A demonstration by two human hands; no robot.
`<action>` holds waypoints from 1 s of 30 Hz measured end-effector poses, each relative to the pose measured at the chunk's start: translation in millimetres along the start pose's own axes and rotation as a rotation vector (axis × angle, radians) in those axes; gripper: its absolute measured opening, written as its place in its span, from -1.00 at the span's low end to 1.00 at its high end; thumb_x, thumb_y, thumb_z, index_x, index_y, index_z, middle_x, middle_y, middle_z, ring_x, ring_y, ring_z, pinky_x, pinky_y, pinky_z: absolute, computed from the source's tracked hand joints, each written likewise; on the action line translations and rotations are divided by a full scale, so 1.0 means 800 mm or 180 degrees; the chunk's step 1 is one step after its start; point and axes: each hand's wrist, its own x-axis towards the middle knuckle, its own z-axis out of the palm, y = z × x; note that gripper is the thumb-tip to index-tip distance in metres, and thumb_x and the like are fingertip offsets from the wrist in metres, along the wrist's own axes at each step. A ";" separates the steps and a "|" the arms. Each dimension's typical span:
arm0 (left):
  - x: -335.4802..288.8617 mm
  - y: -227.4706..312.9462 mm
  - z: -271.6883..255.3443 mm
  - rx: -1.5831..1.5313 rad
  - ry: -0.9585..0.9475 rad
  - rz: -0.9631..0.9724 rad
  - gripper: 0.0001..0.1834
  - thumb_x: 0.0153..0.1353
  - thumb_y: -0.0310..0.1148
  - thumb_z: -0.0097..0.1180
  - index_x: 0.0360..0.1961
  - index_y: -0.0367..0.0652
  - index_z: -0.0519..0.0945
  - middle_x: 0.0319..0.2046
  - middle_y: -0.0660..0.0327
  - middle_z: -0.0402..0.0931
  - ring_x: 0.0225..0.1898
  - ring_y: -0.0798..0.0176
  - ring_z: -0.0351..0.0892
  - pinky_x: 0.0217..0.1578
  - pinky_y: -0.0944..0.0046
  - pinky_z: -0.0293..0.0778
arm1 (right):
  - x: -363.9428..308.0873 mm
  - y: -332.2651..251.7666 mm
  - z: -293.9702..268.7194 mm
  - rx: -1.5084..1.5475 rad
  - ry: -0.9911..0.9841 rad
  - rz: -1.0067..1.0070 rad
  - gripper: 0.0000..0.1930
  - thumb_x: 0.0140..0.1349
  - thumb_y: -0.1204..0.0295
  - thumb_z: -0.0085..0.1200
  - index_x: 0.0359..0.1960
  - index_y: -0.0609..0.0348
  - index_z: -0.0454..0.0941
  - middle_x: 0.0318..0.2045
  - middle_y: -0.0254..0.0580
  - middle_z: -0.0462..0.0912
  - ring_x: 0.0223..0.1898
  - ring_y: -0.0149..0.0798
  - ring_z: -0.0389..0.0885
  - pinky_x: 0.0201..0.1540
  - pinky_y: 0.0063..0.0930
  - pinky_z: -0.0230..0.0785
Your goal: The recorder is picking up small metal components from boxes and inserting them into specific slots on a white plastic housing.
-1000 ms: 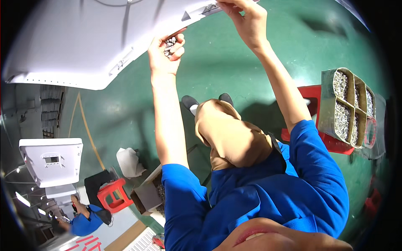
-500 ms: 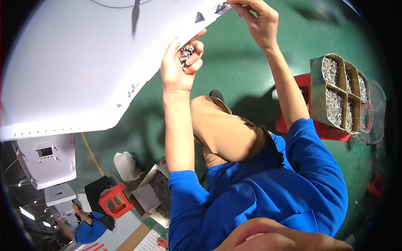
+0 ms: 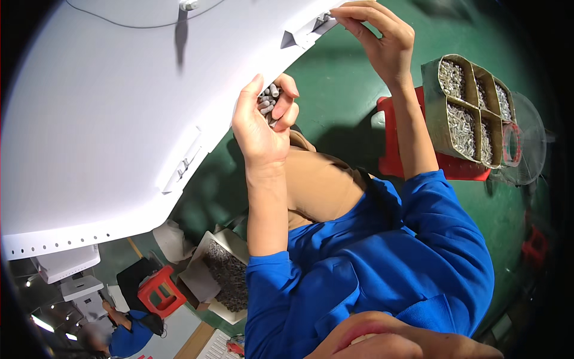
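A big white panel (image 3: 107, 113) fills the upper left, its edge running diagonally past both hands. My left hand (image 3: 263, 122) is cupped beside that edge, fingers curled round several small grey cylindrical pieces (image 3: 269, 103). At the top, my right hand (image 3: 385, 45) reaches the panel's edge with thumb and fingertips pinched together. The fingertips meet at a small notched recess (image 3: 318, 25) holding small grey pieces; whether they grip one is hard to make out. Lower down the edge, a similar recess (image 3: 181, 170) has small upright pieces in it.
On the right, a divided bin (image 3: 439, 122) of small metallic-looking parts sits on a red stool (image 3: 391, 134). Lower left are a box of dark small parts (image 3: 224, 269), a white bag (image 3: 173, 240), another red stool (image 3: 161, 291) and a co-worker in blue (image 3: 128, 332). A fan (image 3: 529, 137) stands behind the bin.
The whole view has shifted. My left hand, still holding the grey pieces, sits lower along the panel's edge in the picture. My right hand stays at the same recess.
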 end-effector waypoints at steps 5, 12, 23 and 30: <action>-0.009 0.001 -0.004 -0.0023 -0.0149 -0.0214 -0.73 0.28 -0.30 -0.19 -0.49 -0.25 0.37 -0.56 0.01 0.48 -0.70 0.49 0.09 -0.77 0.49 -0.06 | -0.014 -0.011 0.008 -0.0472 0.0257 -0.0370 -0.87 -0.07 0.65 0.20 -0.42 0.25 0.61 -0.48 -0.14 0.61 -0.41 -0.17 0.60 -0.32 -0.43 0.42; -0.017 0.001 0.006 0.0032 -0.0194 -0.0340 -0.63 0.30 -0.25 -0.28 -0.55 -0.30 0.34 -0.48 -0.14 0.54 -0.72 0.49 0.06 -0.76 0.49 -0.02 | -0.014 -0.044 -0.004 -0.0893 0.0314 -0.0191 -0.76 -0.20 0.55 0.30 -0.38 0.09 0.65 -0.42 -0.26 0.57 -0.30 -0.19 0.47 -0.25 -0.36 0.31; -0.006 -0.025 0.028 0.0114 0.0576 -0.0381 -0.73 0.19 -0.18 -0.04 -0.48 -0.16 0.41 -0.63 0.28 0.38 -0.70 0.43 0.26 -0.71 0.45 0.13 | -0.014 -0.052 0.007 -0.0373 -0.0750 -0.1190 -0.80 -0.15 0.44 0.26 -0.41 0.08 0.60 -0.39 -0.31 0.45 -0.25 -0.18 0.39 -0.18 -0.29 0.24; 0.005 -0.029 0.025 0.0210 0.0504 -0.0363 -0.72 0.22 -0.20 -0.09 -0.53 -0.14 0.39 -0.67 0.32 0.32 -0.71 0.44 0.24 -0.72 0.44 0.12 | -0.002 -0.095 -0.015 -0.0281 -0.1683 -0.0309 -0.86 -0.09 0.41 0.20 -0.46 0.09 0.55 -0.41 -0.31 0.41 -0.26 -0.21 0.37 -0.21 -0.36 0.21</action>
